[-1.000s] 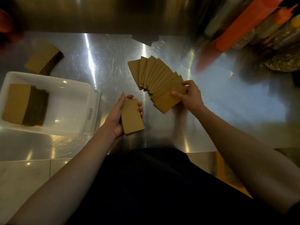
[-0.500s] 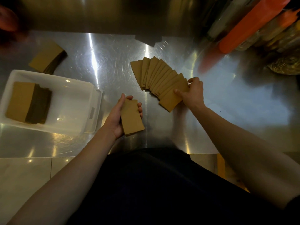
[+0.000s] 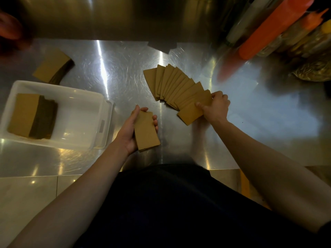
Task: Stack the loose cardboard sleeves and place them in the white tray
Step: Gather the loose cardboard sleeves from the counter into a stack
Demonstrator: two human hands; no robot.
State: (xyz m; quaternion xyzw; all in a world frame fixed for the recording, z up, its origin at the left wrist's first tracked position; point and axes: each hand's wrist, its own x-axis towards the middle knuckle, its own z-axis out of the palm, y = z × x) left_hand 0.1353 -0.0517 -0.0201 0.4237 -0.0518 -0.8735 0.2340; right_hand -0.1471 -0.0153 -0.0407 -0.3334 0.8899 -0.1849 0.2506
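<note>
Gripping a small stack (image 3: pixel 146 131) in the left hand (image 3: pixel 129 131) | right hand (image 3: pixel 215 107) pinches the nearest sleeve (image 3: pixel 192 111) of the fan (image 3: pixel 174 85) | white tray (image 3: pixel 86 97) just left of the left hand

A stack of sleeves (image 3: pixel 31 115) lies in the tray (image 3: pixel 86 97), left of the fanned sleeves (image 3: pixel 176 86) on the counter (image 3: pixel 259 113).

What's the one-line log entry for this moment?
left hand: holds sleeve stack | right hand: grips nearest fanned sleeve | white tray: stacked sleeves inside
</note>
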